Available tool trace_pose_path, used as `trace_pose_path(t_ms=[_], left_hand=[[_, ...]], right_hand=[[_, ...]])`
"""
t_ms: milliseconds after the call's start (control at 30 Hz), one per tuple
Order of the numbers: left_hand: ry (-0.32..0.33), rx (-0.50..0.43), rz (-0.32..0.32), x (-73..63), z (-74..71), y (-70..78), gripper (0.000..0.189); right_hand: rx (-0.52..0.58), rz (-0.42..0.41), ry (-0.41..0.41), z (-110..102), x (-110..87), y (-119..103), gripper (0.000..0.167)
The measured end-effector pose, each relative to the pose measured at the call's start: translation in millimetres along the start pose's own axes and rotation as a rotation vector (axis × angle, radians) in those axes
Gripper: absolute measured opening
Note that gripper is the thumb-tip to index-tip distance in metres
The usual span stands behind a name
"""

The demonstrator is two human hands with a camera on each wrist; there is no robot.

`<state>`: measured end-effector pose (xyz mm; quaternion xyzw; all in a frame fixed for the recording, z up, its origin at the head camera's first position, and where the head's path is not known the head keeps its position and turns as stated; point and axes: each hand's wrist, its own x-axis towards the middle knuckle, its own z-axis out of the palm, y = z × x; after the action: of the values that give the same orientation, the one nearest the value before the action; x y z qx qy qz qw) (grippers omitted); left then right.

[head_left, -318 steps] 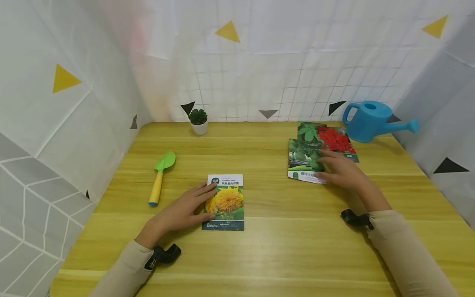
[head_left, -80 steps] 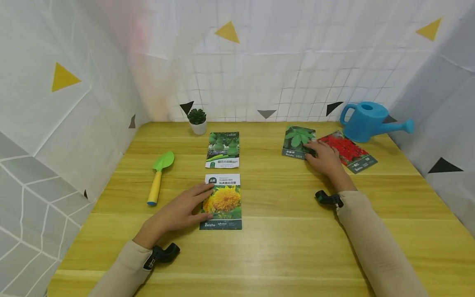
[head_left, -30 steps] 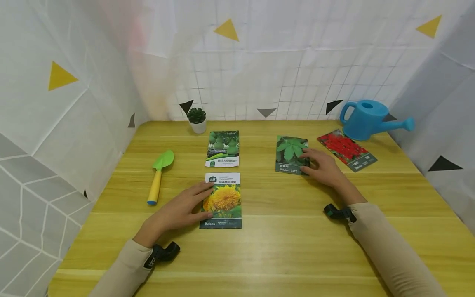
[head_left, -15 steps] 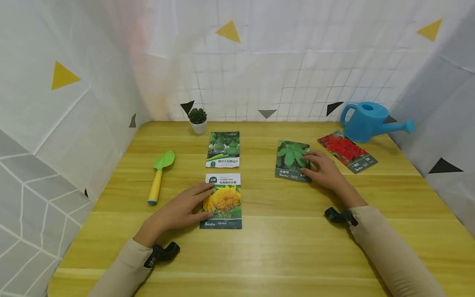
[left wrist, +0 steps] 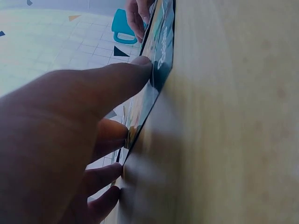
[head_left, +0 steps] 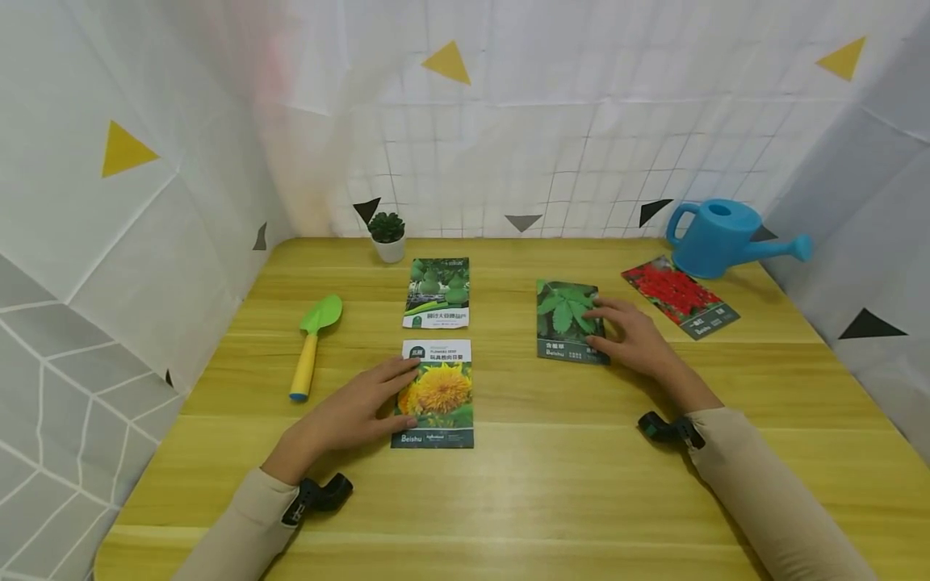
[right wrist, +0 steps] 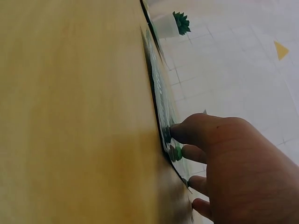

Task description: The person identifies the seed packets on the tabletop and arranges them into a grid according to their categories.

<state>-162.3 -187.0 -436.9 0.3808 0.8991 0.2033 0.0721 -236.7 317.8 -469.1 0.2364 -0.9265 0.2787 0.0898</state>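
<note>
My left hand (head_left: 356, 410) rests spread on the left edge of a seed packet with a yellow flower (head_left: 445, 391). In the left wrist view, its thumb (left wrist: 135, 74) and fingertips press the packet against the wood. To the right, my right hand (head_left: 628, 335) touches the right side of a green-leaf seed packet (head_left: 563, 315) with thumb and fingertips. The right wrist view has that packet (right wrist: 161, 102) low over the table under the thumb (right wrist: 187, 130). Beyond the yellow-flower packet lies a gourd seed packet (head_left: 437, 292). A red-flower seed packet (head_left: 679, 296) lies slanted further right.
A toy trowel (head_left: 312, 347) with a yellow handle lies at the left. Near the back edge stands a small potted succulent (head_left: 388, 236). A blue watering can (head_left: 715, 238) occupies the back right corner. Patterned white cloth (head_left: 508, 145) encloses the wooden table (head_left: 508, 500).
The gourd packet went from the right pile to behind the yellow-flower packet. The right hand has drawn the green-leaf packet left and nearer, turning it slightly. The left hand stays put.
</note>
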Motion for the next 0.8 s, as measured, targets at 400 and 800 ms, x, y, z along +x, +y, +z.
trace_pose_path(t_ms=[400,800], left_hand=[[-0.009,0.003,-0.009,0.0,-1.0,1.0,0.078],[-0.002,0.002,0.000,-0.9,-1.2,0.9,0.078]], right_hand=[[-0.036,0.029,-0.038,0.1,-6.9,-12.5,0.047],[-0.014,-0.033,-0.009,4.4,-16.9,-20.6,0.044]])
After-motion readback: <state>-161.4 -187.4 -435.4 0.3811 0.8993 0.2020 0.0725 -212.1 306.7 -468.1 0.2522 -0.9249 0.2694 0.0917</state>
